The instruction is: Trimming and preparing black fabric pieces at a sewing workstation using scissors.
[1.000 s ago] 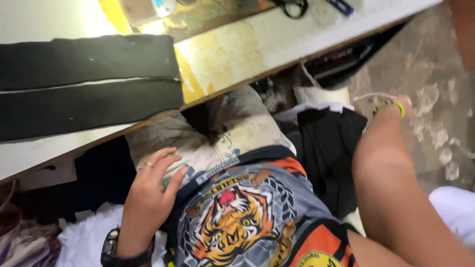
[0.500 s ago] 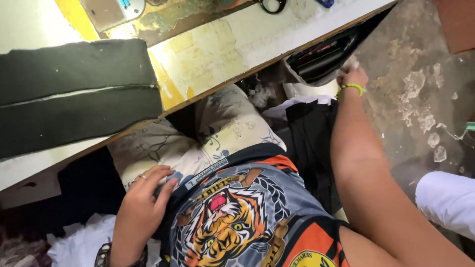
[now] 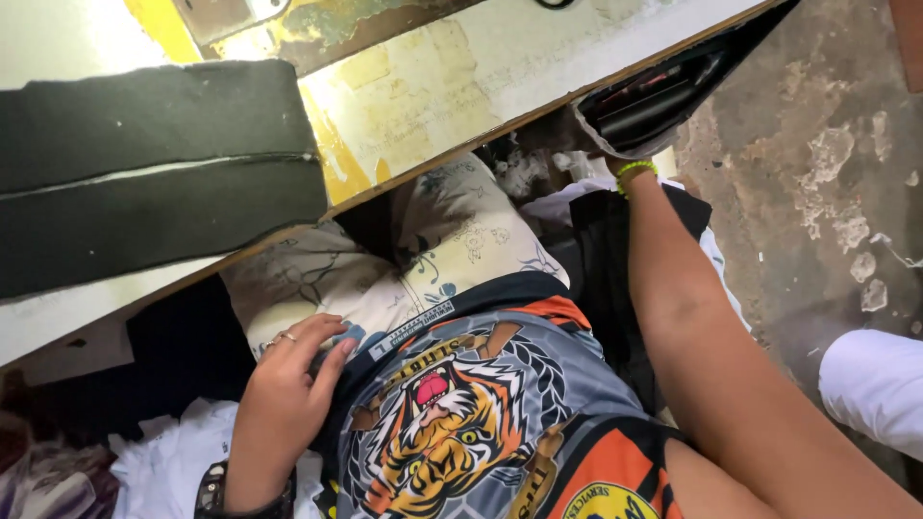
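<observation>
Head view: left hand (image 3: 288,384) lies flat, fingers loose, on the floral cushion (image 3: 423,259) below the desk (image 3: 461,77) edge; right hand reaches under that edge, hidden, grip impossible to tell, beside black clothes (image 3: 601,259)

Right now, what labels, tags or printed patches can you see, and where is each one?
Neck label: small white strip at the jersey collar, beside the left hand.
Tiger print: large orange and yellow emblem on the grey jersey.
Round badge: yellow, at the bottom edge on an orange panel.
No packages, signs or screens show.
</observation>
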